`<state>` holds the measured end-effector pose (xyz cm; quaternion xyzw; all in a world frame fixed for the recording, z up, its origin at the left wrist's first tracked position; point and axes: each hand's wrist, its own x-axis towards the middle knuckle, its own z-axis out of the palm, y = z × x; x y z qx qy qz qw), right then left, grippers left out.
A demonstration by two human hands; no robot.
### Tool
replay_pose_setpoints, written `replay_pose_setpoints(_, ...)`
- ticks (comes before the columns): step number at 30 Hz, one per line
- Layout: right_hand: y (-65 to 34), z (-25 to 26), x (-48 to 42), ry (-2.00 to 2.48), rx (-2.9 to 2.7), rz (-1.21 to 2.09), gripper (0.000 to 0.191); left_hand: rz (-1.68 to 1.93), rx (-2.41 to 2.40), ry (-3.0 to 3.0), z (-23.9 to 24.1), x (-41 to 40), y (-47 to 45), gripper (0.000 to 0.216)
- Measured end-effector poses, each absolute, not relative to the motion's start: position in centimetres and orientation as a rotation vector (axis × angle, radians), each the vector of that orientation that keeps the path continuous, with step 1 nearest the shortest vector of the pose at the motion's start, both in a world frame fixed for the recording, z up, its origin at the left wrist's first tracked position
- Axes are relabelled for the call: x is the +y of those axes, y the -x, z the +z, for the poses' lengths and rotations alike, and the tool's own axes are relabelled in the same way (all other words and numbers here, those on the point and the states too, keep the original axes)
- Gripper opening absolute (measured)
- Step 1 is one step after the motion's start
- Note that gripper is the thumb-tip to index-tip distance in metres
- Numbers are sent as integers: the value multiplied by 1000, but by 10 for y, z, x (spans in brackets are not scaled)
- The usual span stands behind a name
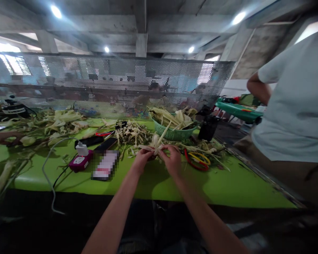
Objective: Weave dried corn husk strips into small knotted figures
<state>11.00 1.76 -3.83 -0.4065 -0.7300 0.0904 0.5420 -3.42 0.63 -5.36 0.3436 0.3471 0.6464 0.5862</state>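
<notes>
Pale corn husk strips (156,141) are pinched between the fingertips of both my hands, just above the green table (153,183). One long strip sticks up and to the right from the bunch. My left hand (142,158) is closed on the left side of the husk, and my right hand (172,159) grips it from the right. Exactly how the strips are folded or tied is too small to make out. Behind my hands lies a heap of small knotted husk pieces (134,133). A green basket (172,133) full of dry husks stands beyond my right hand.
Red and yellow handled scissors or pliers (198,161) lie right of my hands. A phone (106,165), a purple power socket (79,161) and a white cable (46,173) lie left. Another person's hand (12,137) touches husks at far left; someone stands at right (294,98).
</notes>
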Motion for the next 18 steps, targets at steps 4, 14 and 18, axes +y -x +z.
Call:
replay_pose_setpoints(4,-110,-46,23,1028,-1686,334,18,1487,802,-835,-51,3,33,37)
replay_pose_setpoints(14,-106,-45,17,1002,-1670,569,21,1615,942,-867,-56,11,37,35)
replay_pose_setpoints(18,-105,-42,13,893,-1730,631,16,1648,1001,-900,-57,12,39,31)
